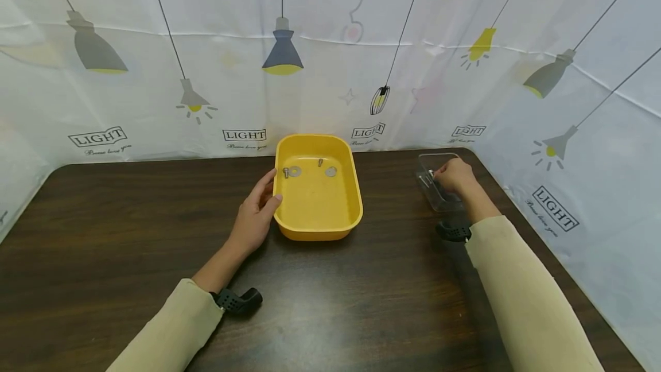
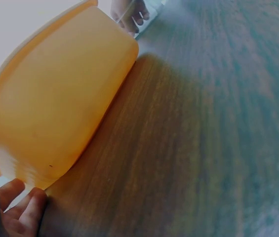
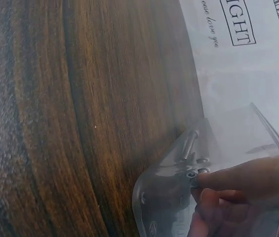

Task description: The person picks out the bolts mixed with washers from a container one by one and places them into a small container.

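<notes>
In the head view my left hand [image 1: 254, 214] holds the left side of a yellow plastic bin [image 1: 317, 229], thumb at the rim and fingers along the outer wall. The left wrist view shows fingertips [image 2: 33, 203] against that wall, low down. Inside the bin lie two washers [image 1: 331, 171] and two short screws [image 1: 286, 173]. Over at the right, my right hand [image 1: 454, 175] reaches into a clear plastic box [image 1: 439, 204]. Its fingertips pinch a small metal piece [image 3: 192, 175] with a round end, whose kind I cannot tell. Other metal pieces [image 3: 190, 144] lie in the box beside the fingers.
Both containers stand on a dark wood-grain table [image 1: 330, 303], towards its far edge. A white sheet [image 1: 320, 90] printed with lamps hangs behind it and along the right side. Each wrist wears a black strap [image 1: 234, 301] with a camera.
</notes>
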`<state>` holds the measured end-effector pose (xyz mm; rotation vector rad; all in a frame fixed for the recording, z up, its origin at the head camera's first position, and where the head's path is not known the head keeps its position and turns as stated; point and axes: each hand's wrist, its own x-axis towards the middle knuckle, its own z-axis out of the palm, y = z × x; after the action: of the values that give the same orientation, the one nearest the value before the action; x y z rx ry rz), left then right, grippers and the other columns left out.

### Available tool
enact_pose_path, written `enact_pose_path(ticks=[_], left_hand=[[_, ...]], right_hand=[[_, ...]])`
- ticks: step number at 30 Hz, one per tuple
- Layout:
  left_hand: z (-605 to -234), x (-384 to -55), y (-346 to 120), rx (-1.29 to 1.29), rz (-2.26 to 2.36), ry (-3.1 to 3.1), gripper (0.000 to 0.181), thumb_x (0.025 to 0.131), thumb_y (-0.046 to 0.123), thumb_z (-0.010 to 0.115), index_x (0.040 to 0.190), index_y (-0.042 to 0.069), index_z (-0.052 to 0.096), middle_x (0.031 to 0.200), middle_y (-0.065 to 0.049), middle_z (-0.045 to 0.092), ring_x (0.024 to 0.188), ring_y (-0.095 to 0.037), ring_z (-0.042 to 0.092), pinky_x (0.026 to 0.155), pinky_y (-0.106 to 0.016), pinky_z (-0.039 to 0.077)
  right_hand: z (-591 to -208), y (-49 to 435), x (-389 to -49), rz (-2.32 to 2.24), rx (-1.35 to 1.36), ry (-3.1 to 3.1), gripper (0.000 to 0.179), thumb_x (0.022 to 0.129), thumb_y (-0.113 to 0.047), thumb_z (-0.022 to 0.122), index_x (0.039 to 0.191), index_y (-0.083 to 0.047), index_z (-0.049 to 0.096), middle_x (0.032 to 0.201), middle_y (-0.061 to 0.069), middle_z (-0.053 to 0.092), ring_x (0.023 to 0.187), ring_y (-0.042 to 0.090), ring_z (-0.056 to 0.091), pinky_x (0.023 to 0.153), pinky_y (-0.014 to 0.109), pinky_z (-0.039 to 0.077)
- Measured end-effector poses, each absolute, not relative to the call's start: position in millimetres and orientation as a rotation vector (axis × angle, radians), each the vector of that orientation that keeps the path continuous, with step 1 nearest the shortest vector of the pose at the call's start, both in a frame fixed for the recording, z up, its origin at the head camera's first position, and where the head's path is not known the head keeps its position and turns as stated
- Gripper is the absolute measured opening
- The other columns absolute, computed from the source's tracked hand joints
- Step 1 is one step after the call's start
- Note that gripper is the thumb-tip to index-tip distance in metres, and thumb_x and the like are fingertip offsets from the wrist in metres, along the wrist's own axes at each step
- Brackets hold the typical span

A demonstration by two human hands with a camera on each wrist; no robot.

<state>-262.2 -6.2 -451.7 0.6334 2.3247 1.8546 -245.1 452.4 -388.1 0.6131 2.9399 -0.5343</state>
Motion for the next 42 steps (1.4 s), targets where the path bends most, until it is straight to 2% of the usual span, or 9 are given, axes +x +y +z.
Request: enact_pose_path(ticks=[3, 11, 17, 21, 25, 32, 39, 42], left_hand=[[-453, -263, -7, 0.632, 1.857, 2.322, 0.057, 0.106, 0.026, 0.048, 0.16, 0.024, 0.03, 0.15, -0.015, 0.053, 0.12, -0.03, 0.062, 0.092, -0.024, 0.052], [-453, -263, -7, 0.626, 1.875, 2.304, 0.057, 0.106, 0.025, 0.049, 0.16, 0.026, 0.031, 0.151, -0.014, 0.052, 0.122, -0.03, 0.062, 0.095, -0.032, 0.053], [-452, -262, -6, 0.623, 1.884, 2.309, 0.057, 0.106, 0.024, 0.049, 0.16, 0.024, 0.031, 0.151, -0.015, 0.053, 0.124, -0.03, 0.061, 0.097, -0.036, 0.053], [-452, -263, -7, 0.622, 1.878, 2.309, 0.057, 0.106, 0.025, 0.049, 0.16, 0.025, 0.031, 0.15, -0.014, 0.053, 0.124, -0.03, 0.061, 0.099, -0.041, 0.053], [-452, -264, -7, 0.621, 1.889, 2.297, 0.057, 0.106, 0.026, 0.049, 0.16, 0.026, 0.031, 0.152, -0.013, 0.052, 0.125, -0.029, 0.061, 0.101, -0.045, 0.053], [-454, -265, -6, 0.616, 1.884, 2.297, 0.057, 0.106, 0.026, 0.05, 0.159, 0.025, 0.032, 0.151, -0.014, 0.053, 0.124, -0.03, 0.061, 0.099, -0.042, 0.053], [-453, -264, -5, 0.615, 1.906, 2.285, 0.056, 0.106, 0.026, 0.05, 0.159, 0.027, 0.033, 0.15, -0.013, 0.054, 0.124, -0.029, 0.061, 0.102, -0.049, 0.052], [-454, -265, -6, 0.618, 1.905, 2.286, 0.056, 0.105, 0.027, 0.05, 0.159, 0.026, 0.033, 0.15, -0.012, 0.054, 0.124, -0.028, 0.061, 0.101, -0.048, 0.052]], right_hand=[[-389, 452, -245, -0.527, 0.61, 2.95, 0.034, 0.099, -0.02, 0.058, 0.11, 0.009, 0.072, 0.107, 0.026, 0.069, 0.074, 0.025, 0.061, 0.057, 0.026, 0.046], [-392, 456, -244, -0.521, 0.616, 2.998, 0.038, 0.098, -0.024, 0.059, 0.106, 0.01, 0.073, 0.096, 0.022, 0.068, 0.078, 0.029, 0.06, 0.061, 0.031, 0.047], [-387, 452, -242, -0.576, 0.623, 3.061, 0.035, 0.098, -0.024, 0.06, 0.1, 0.007, 0.074, 0.084, 0.014, 0.066, 0.07, 0.023, 0.056, 0.055, 0.029, 0.042], [-370, 436, -236, -0.609, 0.58, 3.177, 0.037, 0.099, -0.027, 0.06, 0.107, 0.008, 0.071, 0.095, 0.023, 0.071, 0.077, 0.029, 0.064, 0.062, 0.038, 0.05], [-344, 407, -236, -0.68, 0.504, 3.246, 0.04, 0.101, -0.031, 0.058, 0.114, 0.005, 0.069, 0.111, 0.028, 0.07, 0.09, 0.037, 0.067, 0.072, 0.047, 0.054], [-317, 354, -242, -0.896, 0.429, 3.135, 0.041, 0.102, -0.034, 0.058, 0.122, 0.001, 0.067, 0.118, 0.025, 0.068, 0.089, 0.03, 0.067, 0.074, 0.04, 0.055], [-320, 315, -255, -0.951, 0.284, 3.056, 0.038, 0.101, -0.031, 0.061, 0.124, -0.002, 0.067, 0.117, 0.021, 0.069, 0.089, 0.028, 0.068, 0.073, 0.032, 0.055], [-322, 303, -261, -0.931, 0.213, 3.049, 0.036, 0.101, -0.028, 0.061, 0.123, -0.001, 0.067, 0.116, 0.021, 0.071, 0.09, 0.031, 0.069, 0.075, 0.033, 0.056]])
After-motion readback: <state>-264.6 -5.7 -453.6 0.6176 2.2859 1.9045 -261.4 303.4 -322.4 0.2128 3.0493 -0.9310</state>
